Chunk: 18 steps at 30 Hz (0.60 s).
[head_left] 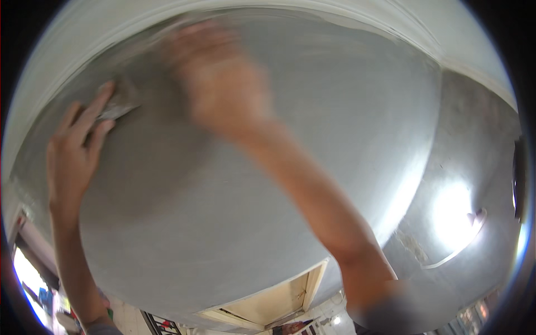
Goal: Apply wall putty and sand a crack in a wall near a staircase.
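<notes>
Both of my arms are raised against a smooth grey wall (234, 201). My left hand (75, 134), at the left, pinches a thin, shiny flat piece (120, 101) between the thumb and the fingers; it looks like a scraper blade, though its exact kind is unclear. Higher up and nearer the middle, my right hand (223, 78) is smeared by motion close to the wall's top edge. Its fingers are too blurred to show whether they hold anything. Streaky, paler marks (148, 39) run along the wall just under the white moulding (92, 42).
A second grey wall (474, 134) meets this one at the right, with a bright lamp glow and a white cable (455, 255) on it. Low in the middle is a cream-framed door or panel (268, 298). Dark metal bars (159, 324) stand at the bottom.
</notes>
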Motion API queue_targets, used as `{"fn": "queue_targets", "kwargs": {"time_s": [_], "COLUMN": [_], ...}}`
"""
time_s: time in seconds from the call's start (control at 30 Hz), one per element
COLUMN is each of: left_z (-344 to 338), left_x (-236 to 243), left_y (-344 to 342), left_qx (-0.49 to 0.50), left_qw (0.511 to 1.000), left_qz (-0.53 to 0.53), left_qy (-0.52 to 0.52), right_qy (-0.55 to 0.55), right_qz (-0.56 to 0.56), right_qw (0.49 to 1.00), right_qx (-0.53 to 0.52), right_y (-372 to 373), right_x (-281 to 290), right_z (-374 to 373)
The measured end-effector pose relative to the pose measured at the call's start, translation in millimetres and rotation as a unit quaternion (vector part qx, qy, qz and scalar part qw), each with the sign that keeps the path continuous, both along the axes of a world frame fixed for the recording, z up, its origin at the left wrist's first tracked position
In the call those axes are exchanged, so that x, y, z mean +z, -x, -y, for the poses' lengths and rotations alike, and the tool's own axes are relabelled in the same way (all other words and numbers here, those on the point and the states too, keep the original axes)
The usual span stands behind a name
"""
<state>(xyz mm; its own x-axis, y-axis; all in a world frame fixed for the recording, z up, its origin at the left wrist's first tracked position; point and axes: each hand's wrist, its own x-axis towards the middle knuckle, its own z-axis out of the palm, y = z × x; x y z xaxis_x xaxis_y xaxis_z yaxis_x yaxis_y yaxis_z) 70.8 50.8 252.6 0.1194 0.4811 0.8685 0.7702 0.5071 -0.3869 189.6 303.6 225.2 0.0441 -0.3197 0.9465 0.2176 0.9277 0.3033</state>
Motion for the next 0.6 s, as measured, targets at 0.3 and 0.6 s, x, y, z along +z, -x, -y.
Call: {"fn": "queue_targets", "kwargs": {"time_s": [0.3, 0.6], "left_z": [62.4, 29.2], "left_x": [11.2, 10.6], "left_y": [50.8, 30.4], "left_qx": [-0.045, -0.091], "left_qw": [0.998, 0.995], "left_qz": [-0.022, -0.014], "left_qy": [-0.023, 0.027], "right_qy": [0.012, 0.317], "right_qz": [-0.099, -0.283], "right_qw": [0.995, 0.897], "right_qx": [-0.026, -0.118], "right_y": [-46.8, -118.5], "right_x": [-18.9, -89.4], "right_z": [-71.8, -146.8]}}
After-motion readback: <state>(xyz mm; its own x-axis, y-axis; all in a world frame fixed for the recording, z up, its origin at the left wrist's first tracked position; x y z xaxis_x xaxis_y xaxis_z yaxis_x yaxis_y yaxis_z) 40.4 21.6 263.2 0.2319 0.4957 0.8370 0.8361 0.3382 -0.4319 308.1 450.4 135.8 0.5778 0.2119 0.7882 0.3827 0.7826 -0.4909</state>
